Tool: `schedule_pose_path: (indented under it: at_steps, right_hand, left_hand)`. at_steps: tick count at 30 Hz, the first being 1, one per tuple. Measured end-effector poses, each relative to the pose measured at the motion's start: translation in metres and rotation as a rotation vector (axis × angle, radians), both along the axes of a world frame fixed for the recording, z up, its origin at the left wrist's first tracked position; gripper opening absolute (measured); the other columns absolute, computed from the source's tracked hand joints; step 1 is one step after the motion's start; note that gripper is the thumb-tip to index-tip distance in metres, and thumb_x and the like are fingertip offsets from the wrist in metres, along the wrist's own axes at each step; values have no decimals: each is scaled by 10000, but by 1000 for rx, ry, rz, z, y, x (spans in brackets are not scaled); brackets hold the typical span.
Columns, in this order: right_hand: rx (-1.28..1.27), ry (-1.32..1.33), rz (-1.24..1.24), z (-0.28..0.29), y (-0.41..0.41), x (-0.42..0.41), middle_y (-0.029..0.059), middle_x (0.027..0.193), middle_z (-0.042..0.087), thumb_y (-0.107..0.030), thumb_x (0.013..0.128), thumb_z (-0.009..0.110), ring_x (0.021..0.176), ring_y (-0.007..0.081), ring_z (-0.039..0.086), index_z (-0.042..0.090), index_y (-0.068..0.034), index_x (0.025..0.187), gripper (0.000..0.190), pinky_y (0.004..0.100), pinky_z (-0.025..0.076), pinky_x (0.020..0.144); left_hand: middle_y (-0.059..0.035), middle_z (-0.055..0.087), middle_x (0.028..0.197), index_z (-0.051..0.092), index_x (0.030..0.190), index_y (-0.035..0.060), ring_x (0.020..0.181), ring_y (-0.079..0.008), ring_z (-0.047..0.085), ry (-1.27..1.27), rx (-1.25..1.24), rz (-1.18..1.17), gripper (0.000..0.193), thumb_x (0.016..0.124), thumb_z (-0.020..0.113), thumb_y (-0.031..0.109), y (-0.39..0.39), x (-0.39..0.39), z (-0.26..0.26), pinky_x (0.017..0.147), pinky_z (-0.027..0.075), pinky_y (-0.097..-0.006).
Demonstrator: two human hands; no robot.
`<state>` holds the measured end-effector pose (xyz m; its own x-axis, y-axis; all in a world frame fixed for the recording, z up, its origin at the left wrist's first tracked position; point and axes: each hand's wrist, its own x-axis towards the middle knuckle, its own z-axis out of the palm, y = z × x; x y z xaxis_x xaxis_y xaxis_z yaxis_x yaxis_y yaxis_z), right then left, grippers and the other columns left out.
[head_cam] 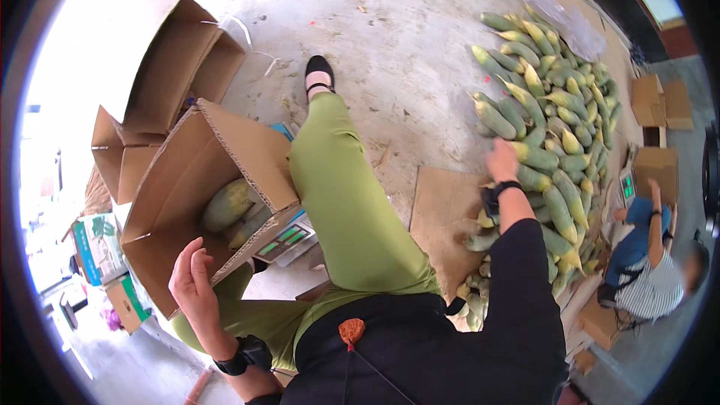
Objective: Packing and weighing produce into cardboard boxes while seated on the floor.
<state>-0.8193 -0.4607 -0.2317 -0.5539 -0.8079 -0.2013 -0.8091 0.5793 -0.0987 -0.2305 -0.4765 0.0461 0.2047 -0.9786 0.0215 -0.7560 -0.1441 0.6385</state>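
Observation:
My left hand (193,287) is raised over the near edge of an upright cardboard box (256,152), fingers apart and holding nothing. Inside the box lie several large green radishes (228,205). My right hand (502,160) reaches to the left edge of a large pile of green radishes with yellowish tips (568,107). Its fingers are bent at the end of one radish (537,156); whether they grip it cannot be told. A digital scale with green displays (287,241) stands beside the box, partly hidden under it.
More open cardboard boxes (174,62) stand at the upper left. A flat cardboard sheet (444,219) lies by the pile, with a clear plastic bag (562,19) on its far side. At the right, another person (647,287) sits near a box and a second scale (627,187).

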Motion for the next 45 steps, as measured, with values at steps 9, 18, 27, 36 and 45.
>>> schedule_pose_path:
  at_steps: [9,18,27,36,45]
  right_hand:
    - [453,246,-184,12,61,-32,69,1242,469,-132,869,562,1201,283,452,501,-141,1206,343,484,469,894]
    - [590,410,75,-26,74,-32,34,1153,531,-180,913,512,1119,229,502,530,-178,1139,227,450,449,845]
    - [474,101,112,11,63,26,60,1204,510,-225,704,779,1175,300,481,448,-154,1251,644,510,451,919]
    - [-582,-705,-104,36,9,31,136,1240,535,-116,765,746,1116,246,536,402,-10,1322,663,378,436,952]
    - [-1017,-1406,5,253,-90,166,89,1268,528,-168,875,676,1130,216,540,405,-49,1350,560,414,476,932]
  left_hand:
    - [-76,598,743,658,1008,-20,707,-146,586,-63,-12,-5,216,946,514,129,-5,-7,3,646,449,-260]
    - [-78,608,748,661,991,-19,700,-153,593,-88,-40,-32,188,929,528,99,-7,-6,6,641,453,-258]
    - [-85,618,748,675,988,14,638,-155,601,-92,-86,-41,161,904,566,98,-9,-9,9,588,466,-272]
    - [-94,597,752,680,985,51,626,-218,586,-141,-93,-43,164,905,592,164,-5,-7,10,599,474,-308]
    - [-65,632,888,626,1161,100,806,-218,634,-125,-119,-11,290,876,622,146,-3,-8,14,715,508,-312]
